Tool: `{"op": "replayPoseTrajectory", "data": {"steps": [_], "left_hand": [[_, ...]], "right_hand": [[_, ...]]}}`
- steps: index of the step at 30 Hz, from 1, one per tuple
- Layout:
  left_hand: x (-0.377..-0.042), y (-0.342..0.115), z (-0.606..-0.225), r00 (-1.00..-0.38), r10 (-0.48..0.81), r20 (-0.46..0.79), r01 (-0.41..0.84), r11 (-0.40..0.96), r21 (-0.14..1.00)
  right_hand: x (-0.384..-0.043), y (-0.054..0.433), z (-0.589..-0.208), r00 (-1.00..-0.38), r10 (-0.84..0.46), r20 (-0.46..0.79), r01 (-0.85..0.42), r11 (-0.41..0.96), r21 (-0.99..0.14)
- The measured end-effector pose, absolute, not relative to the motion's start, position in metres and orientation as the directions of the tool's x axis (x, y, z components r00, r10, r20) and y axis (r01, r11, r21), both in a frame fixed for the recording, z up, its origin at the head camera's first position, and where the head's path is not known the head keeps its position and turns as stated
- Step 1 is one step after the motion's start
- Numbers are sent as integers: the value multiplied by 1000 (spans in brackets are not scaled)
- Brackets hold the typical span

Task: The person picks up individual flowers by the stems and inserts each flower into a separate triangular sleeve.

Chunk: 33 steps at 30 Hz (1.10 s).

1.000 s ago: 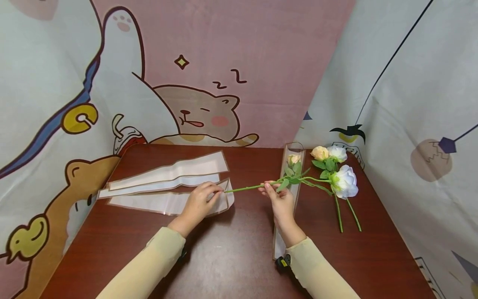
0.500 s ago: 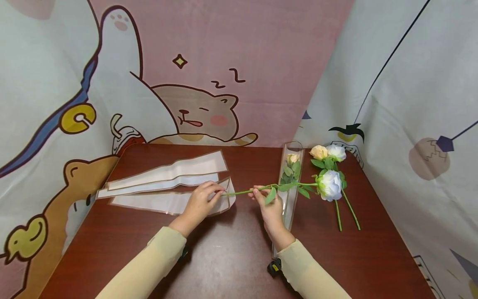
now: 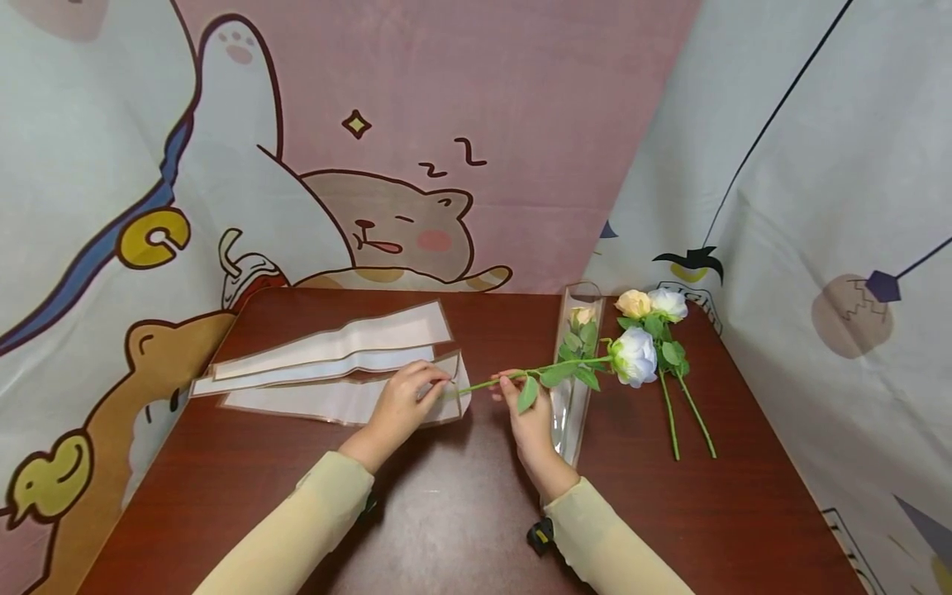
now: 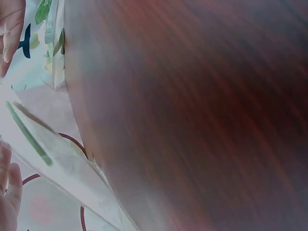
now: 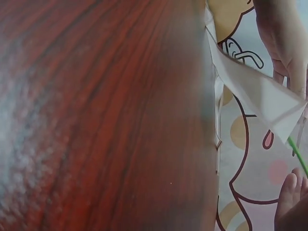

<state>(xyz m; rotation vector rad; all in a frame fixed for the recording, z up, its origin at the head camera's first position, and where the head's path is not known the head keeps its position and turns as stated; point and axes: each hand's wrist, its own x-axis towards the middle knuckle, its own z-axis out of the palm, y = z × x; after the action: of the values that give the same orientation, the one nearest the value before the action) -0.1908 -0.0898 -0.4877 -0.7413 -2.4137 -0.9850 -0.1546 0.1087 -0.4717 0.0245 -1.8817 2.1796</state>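
Note:
My left hand point(image 3: 404, 398) pinches the open end of a white, brown-edged flower sleeve point(image 3: 320, 403) and lifts it off the table. My right hand point(image 3: 534, 426) holds the green stem of a pale bluish-white rose point(image 3: 635, 357) between thumb and fingers, with the bloom pointing right. The lower end of the stem is inside the sleeve's mouth; in the left wrist view the green stem point(image 4: 30, 134) shows through the film. Seen from the right wrist, the stem point(image 5: 297, 155) runs into the sleeve's opening between both hands.
Two more flat sleeves point(image 3: 372, 337) lie behind the held one. Right of centre, a clear sleeve point(image 3: 568, 413) has a peach rose point(image 3: 583, 316) in it. A peach rose point(image 3: 634, 303) and a white rose point(image 3: 668, 305) lie at the table's back right. Patterned cloth walls surround the table point(image 3: 439, 512).
My right hand has moved left with the rose, and its stem end has gone into the sleeve's mouth. The bloom has come away from the two roses at right. My left hand stays nearly still.

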Motion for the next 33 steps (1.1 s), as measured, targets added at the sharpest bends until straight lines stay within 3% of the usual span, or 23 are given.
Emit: {"op": "replayPoseTrajectory", "data": {"steps": [9,16,22,33], "left_hand": [[-189,-85,-485,-751,307,584,628,606,489],[-189,-82,-483,-745,314,589,643,574,507],[-189,-83,-485,-738,310,599,646,581,495],[-191,-84,-486,-731,317,605,649,597,471]], "right_hand": [[-166,109,-491,-977,182,114,-147,-180,-973],[-167,105,-499,-965,225,132,-183,-223,-957],[-167,104,-500,-973,170,155,-185,-183,-965],[-164,107,-495,-986,138,94,-131,-291,-948]]}}
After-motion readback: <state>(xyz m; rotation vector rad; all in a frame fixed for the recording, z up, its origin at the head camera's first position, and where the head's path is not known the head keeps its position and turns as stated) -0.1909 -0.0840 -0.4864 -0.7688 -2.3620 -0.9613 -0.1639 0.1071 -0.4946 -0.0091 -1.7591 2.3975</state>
